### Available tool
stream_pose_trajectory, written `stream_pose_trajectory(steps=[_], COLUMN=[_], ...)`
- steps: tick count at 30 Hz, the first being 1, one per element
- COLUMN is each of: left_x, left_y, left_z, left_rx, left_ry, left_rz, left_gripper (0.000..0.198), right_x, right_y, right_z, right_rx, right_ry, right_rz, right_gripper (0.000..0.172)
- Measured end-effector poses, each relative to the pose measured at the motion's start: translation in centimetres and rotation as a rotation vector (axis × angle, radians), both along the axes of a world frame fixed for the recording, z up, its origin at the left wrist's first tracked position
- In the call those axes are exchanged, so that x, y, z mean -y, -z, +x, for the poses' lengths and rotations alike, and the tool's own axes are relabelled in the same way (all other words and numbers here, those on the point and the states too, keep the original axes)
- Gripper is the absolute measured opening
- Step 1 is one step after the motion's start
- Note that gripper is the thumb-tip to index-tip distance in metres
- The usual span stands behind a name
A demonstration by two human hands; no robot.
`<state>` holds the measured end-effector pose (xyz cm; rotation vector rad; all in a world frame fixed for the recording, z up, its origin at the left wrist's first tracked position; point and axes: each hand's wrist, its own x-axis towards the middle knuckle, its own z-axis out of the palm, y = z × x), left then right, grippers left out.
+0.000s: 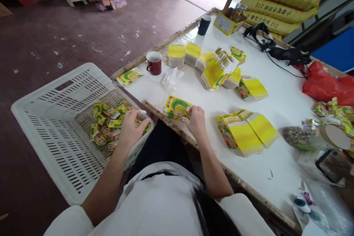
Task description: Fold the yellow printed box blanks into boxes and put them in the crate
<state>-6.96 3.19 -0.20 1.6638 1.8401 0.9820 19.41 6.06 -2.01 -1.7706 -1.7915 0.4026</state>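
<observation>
My left hand [133, 127] hovers over the near right rim of the white plastic basket [55, 118], its thumb and fingers apart with nothing visible between them. Small filled yellow-green boxes [106, 132] lie heaped inside that basket. At the table's edge, my right hand [196, 120] pinches the right end of a flat yellow-green carton [177, 106] with a swirl print. White coverings show on fingertips of both hands. To the right of this hand sit two stacks of folded yellow cartons [246, 132].
More carton stacks [212, 72] stand mid-table. Nearby are a red mug [154, 63], a dark mug [204, 25] and crumpled tissue [172, 77]. A jar [326, 136], a red bag [326, 83] and black straps [276, 48] lie to the right. Yellow sacks [279, 3] are piled behind.
</observation>
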Motion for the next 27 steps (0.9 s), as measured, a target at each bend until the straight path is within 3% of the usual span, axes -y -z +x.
stream_pose_trajectory(steps=[5,9,13,17,21,27], left_x=[0.8,1.6,1.7,1.7,2.2,2.0], left_y=[0.5,-0.8,-2.3,-1.1,0.6,0.5], left_z=[4.6,7.9,10.1,10.3,10.2,10.6], left_rx=[0.577,0.928,0.933,0.912,0.925,1.001], left_ry=[0.203,0.244,0.112,0.111,0.08,0.119], left_rz=[-0.209,-0.073,-0.082,-0.037,-0.048,-0.053], left_gripper=[0.061,0.077,0.092,0.104,0.084,0.069], right_x=[2.0,4.6,6.7,7.4,7.0,6.7], right_y=[-2.3,-3.4,-3.5,-3.7,-4.1,-3.8], right_z=[-0.6,-2.8,-4.9,-5.1,-4.3,-4.1], right_rx=[-0.331,-0.631,-1.002,-0.896,-0.763,-1.095], right_ry=[-0.002,-0.231,-0.339,-0.291,-0.219,-0.254], right_rz=[-0.08,-0.244,-0.174,-0.152,-0.173,-0.192], right_gripper=[0.031,0.039,0.031,0.023,0.023,0.029])
